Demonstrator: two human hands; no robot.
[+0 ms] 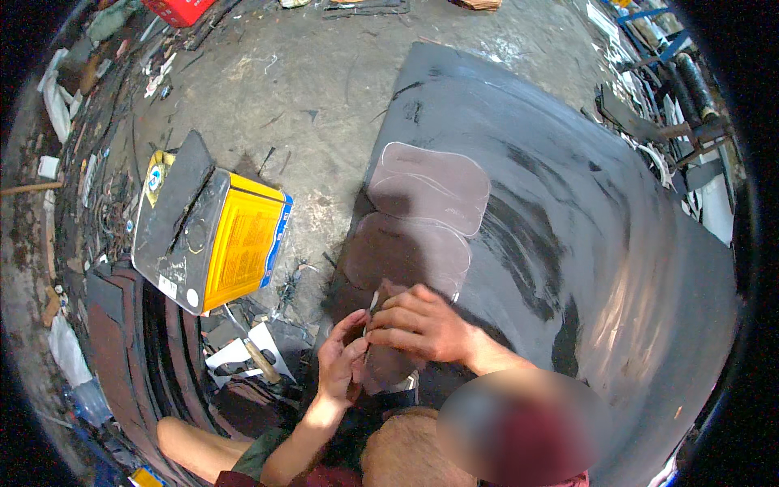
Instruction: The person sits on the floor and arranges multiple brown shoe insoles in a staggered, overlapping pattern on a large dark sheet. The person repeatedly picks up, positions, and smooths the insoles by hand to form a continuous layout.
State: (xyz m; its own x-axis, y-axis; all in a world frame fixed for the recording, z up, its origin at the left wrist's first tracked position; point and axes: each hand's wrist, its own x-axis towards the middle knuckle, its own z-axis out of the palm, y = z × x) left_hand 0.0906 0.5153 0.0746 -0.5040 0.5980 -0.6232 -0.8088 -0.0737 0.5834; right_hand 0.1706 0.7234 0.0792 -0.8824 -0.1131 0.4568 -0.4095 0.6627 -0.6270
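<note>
Both hands meet low in the middle of the head view around a small brown sheet piece (391, 367). My left hand (339, 357) pinches its left edge with curled fingers. My right hand (426, 326) lies over its upper part, fingers bent and closed on it. A thin pale edge shows near the fingertips; I cannot tell what it is. Just beyond the hands, two brown sheet pieces (430, 185) with white curved outlines lie one behind the other on a large dark sheet (519, 154). Shadow covers part of the nearer one.
A yellow tin (243, 243) stands at left with a dark flat piece (185, 195) on its top. Beside it lies a tool with a wooden handle (261, 361) among scraps. Stacked dark sheets (122, 325) curve along the left. A red crate (180, 10) sits far left; clutter lines the right.
</note>
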